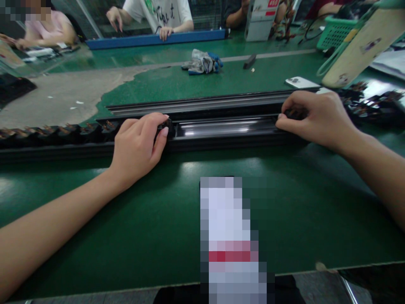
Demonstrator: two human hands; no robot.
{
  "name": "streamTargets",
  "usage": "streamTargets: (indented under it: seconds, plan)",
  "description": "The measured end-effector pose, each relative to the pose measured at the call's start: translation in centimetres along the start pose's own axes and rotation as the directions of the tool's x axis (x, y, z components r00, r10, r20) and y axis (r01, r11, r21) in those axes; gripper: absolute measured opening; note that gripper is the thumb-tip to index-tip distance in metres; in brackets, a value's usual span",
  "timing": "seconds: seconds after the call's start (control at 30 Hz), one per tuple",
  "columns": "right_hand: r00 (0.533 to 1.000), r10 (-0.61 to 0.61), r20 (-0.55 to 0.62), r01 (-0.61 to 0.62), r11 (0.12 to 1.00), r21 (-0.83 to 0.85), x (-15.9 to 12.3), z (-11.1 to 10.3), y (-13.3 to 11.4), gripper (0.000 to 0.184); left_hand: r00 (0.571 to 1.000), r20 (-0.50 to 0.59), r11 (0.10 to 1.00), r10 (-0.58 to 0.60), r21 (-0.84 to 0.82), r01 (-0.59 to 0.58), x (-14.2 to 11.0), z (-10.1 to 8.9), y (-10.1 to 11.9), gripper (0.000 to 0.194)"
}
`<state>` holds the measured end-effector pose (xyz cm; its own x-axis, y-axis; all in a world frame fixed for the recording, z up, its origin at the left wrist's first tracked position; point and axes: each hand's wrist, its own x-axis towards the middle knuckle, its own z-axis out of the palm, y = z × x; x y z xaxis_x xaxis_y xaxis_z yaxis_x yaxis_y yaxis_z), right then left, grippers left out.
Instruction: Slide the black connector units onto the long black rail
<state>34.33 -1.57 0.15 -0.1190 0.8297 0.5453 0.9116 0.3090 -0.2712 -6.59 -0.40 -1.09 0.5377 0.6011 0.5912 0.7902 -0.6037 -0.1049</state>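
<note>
A long black channel rail [221, 128] lies across the green table [142, 219] in front of me. My left hand [139, 145] rests on it, its fingers curled and pinching a small black part [167, 125] in the channel. Further right, my right hand [311, 118] is closed on another small black part [292, 113] at the rail. A row of black inserts with copper contacts [57, 131] fills the rail to the left of my left hand. More of them [373, 103] lie to the right. Between my hands the channel is bare and shiny.
A second black rail [196, 103] lies just behind the first. Work gloves [202, 62], a small black block [249, 61] and a white phone [300, 82] lie further back. A blue rail [155, 40] and several other people sit at the far side. A green basket [335, 31] stands at the back right.
</note>
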Motion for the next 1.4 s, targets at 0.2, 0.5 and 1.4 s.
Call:
streamTargets:
  seconds: [0.2,0.5,1.4]
  plan:
    - [1.0,0.004,-0.004,-0.004,1.0,-0.031,0.07,-0.13,-0.16,0.022,1.0,-0.019,0.999,0.023,0.023,-0.023,0.04,0.05,0.07,0.037]
    - [0.998,0.054,-0.031,-0.057,0.993,-0.105,0.04,0.14,0.12,0.021,0.998,0.025,0.996,-0.06,-0.059,0.061,0.1,-0.07,0.16,0.035]
    - [0.999,0.037,-0.037,-0.043,0.986,-0.164,0.08,0.31,0.65,0.021,1.0,-0.004,1.0,-0.003,0.008,0.003,-0.02,-0.08,0.0,0.034]
